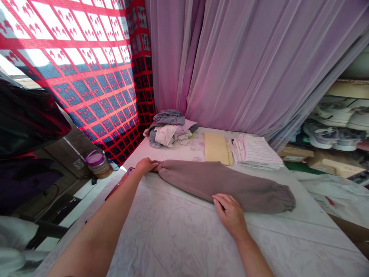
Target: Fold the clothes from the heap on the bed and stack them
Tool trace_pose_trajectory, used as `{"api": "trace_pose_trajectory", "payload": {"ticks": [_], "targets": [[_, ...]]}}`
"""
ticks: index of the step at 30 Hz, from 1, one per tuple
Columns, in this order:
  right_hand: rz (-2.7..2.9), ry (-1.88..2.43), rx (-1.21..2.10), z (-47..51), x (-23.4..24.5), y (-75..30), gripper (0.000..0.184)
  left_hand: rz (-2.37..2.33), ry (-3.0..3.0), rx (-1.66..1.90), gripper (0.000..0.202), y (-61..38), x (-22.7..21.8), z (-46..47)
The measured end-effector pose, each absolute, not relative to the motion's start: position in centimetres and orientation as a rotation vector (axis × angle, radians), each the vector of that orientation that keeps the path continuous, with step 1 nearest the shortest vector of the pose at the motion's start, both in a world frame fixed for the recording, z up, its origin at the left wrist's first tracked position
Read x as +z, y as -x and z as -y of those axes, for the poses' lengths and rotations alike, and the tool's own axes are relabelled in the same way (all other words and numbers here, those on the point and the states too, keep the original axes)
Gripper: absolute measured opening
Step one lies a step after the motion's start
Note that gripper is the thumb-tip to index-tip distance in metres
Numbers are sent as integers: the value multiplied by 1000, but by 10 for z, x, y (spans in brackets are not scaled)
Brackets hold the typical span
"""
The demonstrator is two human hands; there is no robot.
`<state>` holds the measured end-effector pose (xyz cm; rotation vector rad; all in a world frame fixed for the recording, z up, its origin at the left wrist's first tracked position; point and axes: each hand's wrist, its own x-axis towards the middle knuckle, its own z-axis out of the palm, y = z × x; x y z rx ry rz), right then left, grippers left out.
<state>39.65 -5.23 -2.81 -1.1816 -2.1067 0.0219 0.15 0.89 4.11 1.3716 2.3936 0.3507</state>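
Observation:
A long taupe fleece sweatpants leg [221, 184] lies folded lengthwise across the floral-sheeted mattress [173, 234], with a gathered elastic cuff at its right end. My left hand [145, 166] grips the far left end of the fabric. My right hand [229, 213] sits on the near edge of the fold, its fingers pressing down and its thumb hidden. Beyond them lie a loose heap of grey and pale clothes [170, 129], a folded beige cloth [216, 148] and a stack of folded white striped clothing [255, 152].
A lilac curtain [245, 57] hangs behind the mattress, beside a red-and-blue patterned blanket [95, 77]. A jar with a purple lid [98, 164] stands past the left edge. Several white shoes [331, 127] sit on shelves at right, above cardboard boxes [334, 163].

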Motion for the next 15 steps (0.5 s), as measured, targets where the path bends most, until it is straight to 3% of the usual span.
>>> {"api": "trace_pose_trajectory", "payload": {"ticks": [8, 15], "targets": [[2131, 1194, -9, 54, -29, -396, 29, -2305, -1104, 646, 32, 0, 43, -10], [2216, 1203, -175, 61, -22, -390, 34, -1952, -753, 1164, 74, -14, 40, 7]]}}
